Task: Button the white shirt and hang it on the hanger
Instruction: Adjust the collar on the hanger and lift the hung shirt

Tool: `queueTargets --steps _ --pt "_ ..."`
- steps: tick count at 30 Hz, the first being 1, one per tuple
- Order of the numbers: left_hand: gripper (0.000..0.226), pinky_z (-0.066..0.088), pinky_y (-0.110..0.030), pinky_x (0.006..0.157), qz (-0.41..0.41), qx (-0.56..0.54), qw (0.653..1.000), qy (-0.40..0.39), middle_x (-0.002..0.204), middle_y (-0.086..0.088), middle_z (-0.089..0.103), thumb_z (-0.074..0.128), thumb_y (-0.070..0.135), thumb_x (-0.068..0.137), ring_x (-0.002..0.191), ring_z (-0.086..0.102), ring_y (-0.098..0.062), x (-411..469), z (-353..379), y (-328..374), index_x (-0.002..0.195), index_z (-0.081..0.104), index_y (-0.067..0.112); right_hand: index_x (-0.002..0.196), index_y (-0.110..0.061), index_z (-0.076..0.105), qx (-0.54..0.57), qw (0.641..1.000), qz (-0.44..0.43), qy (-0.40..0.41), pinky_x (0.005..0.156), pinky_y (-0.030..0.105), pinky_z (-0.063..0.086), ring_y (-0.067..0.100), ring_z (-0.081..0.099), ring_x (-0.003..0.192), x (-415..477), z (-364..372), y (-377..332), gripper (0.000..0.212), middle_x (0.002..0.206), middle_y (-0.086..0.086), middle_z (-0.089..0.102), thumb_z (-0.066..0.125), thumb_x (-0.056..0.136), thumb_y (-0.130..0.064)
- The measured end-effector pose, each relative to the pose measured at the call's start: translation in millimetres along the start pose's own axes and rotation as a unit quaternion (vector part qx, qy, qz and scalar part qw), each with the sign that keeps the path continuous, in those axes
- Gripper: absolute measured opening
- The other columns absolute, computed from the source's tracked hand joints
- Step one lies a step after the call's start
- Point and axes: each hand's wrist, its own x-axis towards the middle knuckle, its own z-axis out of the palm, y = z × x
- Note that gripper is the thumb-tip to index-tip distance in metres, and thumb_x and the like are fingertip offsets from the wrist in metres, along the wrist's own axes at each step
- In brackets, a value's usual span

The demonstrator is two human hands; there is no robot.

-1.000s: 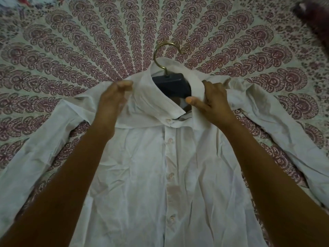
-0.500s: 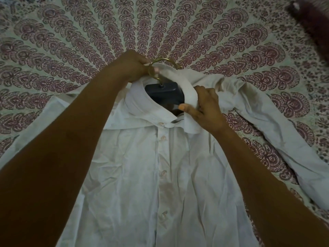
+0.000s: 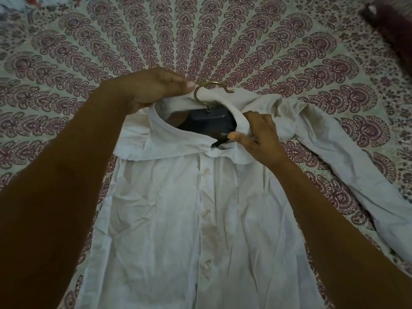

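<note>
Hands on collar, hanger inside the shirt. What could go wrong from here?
1. The left hand and right hand seem to grip only the collar, not the brass hook; lifting by cloth could tip the hanger off the shoulders.
2. The sleeve beside the right hand lies bunched, so the white shirt may hang lopsided.

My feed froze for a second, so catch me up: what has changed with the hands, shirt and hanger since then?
The left hand moved off the shoulder of the shirt up to the back of the collar, beside the hook of the hanger, and now grips the fabric there. The right hand kept its hold on the collar's right side. The shirt still lies front-up on the patterned bedsheet.
</note>
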Motion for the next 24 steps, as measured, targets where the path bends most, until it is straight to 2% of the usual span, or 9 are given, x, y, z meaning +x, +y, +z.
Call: queueTargets --steps 4,7,9,11,13,15,18,21,24 --pt "0.023 0.056 -0.020 0.061 -0.033 -0.102 0.994 0.030 0.071 0.002 0.073 0.065 0.036 0.065 0.064 0.068 -0.009 -1.5 8.6 8.4 0.080 0.071 0.019 0.110 -0.006 0.056 0.012 1.000 0.008 -0.003 0.079 0.030 0.029 0.028 0.044 0.094 0.9 -0.6 -0.4 0.072 0.099 0.011 0.059 0.040 0.071 -0.064" --pt "0.014 0.055 -0.022 0.061 -0.058 -0.154 0.984 0.066 0.067 0.001 0.072 0.068 0.030 0.064 0.062 0.067 -0.011 -5.3 14.2 6.4 0.064 0.074 0.017 0.112 -0.005 0.056 0.011 1.000 0.006 -0.001 0.078 0.029 0.029 0.029 0.045 0.095 0.9 -0.1 0.5 0.074 0.100 0.011 0.060 0.040 0.071 -0.065" --pt "0.008 0.052 -0.028 0.076 -0.055 -0.087 0.987 0.125 0.075 0.001 0.070 0.070 0.028 0.071 0.075 0.065 -0.015 -7.7 14.3 -4.0 0.071 0.073 0.021 0.113 -0.006 0.055 0.008 1.000 0.019 -0.002 0.078 0.030 0.030 0.030 0.046 0.097 2.2 0.2 2.5 0.077 0.101 0.012 0.060 0.038 0.070 -0.067" --pt "0.018 0.047 -0.035 0.087 -0.053 -0.002 0.987 0.150 0.089 -0.003 0.069 0.071 0.030 0.077 0.090 0.061 -0.020 -16.5 13.0 -12.2 0.089 0.072 0.018 0.114 -0.004 0.055 0.008 1.000 0.024 0.005 0.079 0.031 0.030 0.032 0.047 0.097 4.8 0.7 2.9 0.079 0.101 0.014 0.060 0.037 0.070 -0.067" --pt "0.026 0.047 -0.032 0.081 -0.061 0.030 0.985 0.156 0.090 -0.005 0.067 0.071 0.028 0.079 0.086 0.060 -0.018 -25.0 11.2 -20.5 0.099 0.069 0.012 0.113 -0.002 0.055 0.007 1.000 0.023 0.018 0.080 0.032 0.032 0.035 0.049 0.097 8.5 1.2 2.1 0.079 0.098 0.017 0.061 0.036 0.072 -0.066" --pt "0.017 0.045 -0.024 0.066 -0.064 0.049 0.978 0.193 0.077 -0.002 0.060 0.069 0.022 0.081 0.071 0.054 -0.012 -32.3 10.2 -26.0 0.093 0.067 0.011 0.113 -0.001 0.055 0.006 0.999 0.030 0.026 0.082 0.036 0.034 0.036 0.049 0.099 11.8 3.1 1.5 0.080 0.099 0.017 0.061 0.035 0.072 -0.067" --pt "0.009 0.053 -0.016 0.057 -0.077 -0.031 0.966 0.247 0.072 0.000 0.061 0.069 0.017 0.081 0.066 0.058 -0.007 -40.1 9.8 -30.4 0.088 0.065 0.013 0.111 -0.002 0.055 0.009 0.998 0.044 0.035 0.082 0.037 0.035 0.037 0.049 0.100 13.7 6.8 2.7 0.080 0.099 0.018 0.061 0.035 0.071 -0.068" --pt "0.003 0.057 -0.018 0.063 -0.073 -0.147 0.967 0.195 0.066 0.006 0.070 0.064 0.016 0.084 0.064 0.066 -0.005 -48.6 15.7 -33.1 0.081 0.065 0.016 0.110 -0.002 0.055 0.006 0.997 0.057 0.048 0.084 0.037 0.035 0.036 0.049 0.099 13.0 9.0 2.4 0.079 0.096 0.019 0.062 0.035 0.071 -0.068" --pt "0.017 0.055 -0.021 0.073 -0.044 -0.259 0.953 0.153 0.068 0.010 0.070 0.057 0.011 0.088 0.069 0.066 -0.002 -53.2 29.0 -38.9 0.077 0.064 0.021 0.115 -0.006 0.054 -0.002 0.996 0.072 0.050 0.087 0.037 0.035 0.035 0.047 0.105 13.3 11.4 3.4 0.080 0.101 0.016 0.062 0.033 0.071 -0.070"
